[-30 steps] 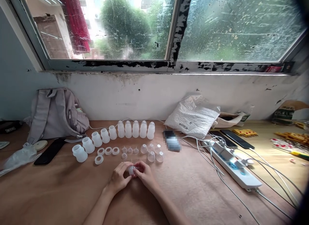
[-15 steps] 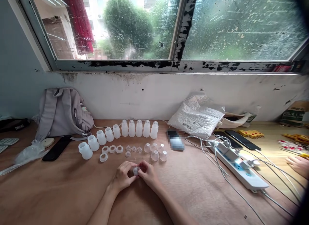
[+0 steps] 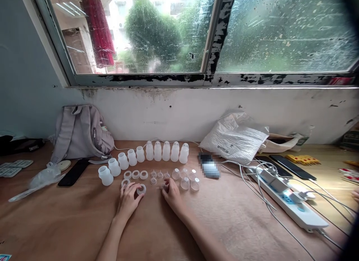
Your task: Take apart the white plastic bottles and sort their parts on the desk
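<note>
My left hand [image 3: 129, 199] rests low over the table, thumb and fingers closed round a white bottle collar ring [image 3: 141, 189]. Another collar ring [image 3: 125, 182] lies by its fingertips, with more in a row behind. My right hand [image 3: 171, 195] is closed in a pinch beside the small clear bottle nipples [image 3: 153, 181]; a tiny clear piece may be at its fingertips, but I cannot make it out. Clear dome caps [image 3: 185, 184] stand right of that hand. Behind them is a curved line of frosted baby bottles [image 3: 105, 175], the right-hand ones [image 3: 183, 153] with tops on.
A grey backpack [image 3: 81, 132], plastic bag [image 3: 46, 177] and black phone [image 3: 73, 172] are on the left. A silver mailer bag [image 3: 234, 135] leans on the wall. The white power strip [image 3: 291, 205] and its cables occupy the right side. A co-worker's fingers [image 3: 355, 195] show at the right edge.
My hands have moved apart from the ribbed ring they held together. The left brought a ring to the collar rings; the right reached forward to the nipples. The view has shifted slightly.
</note>
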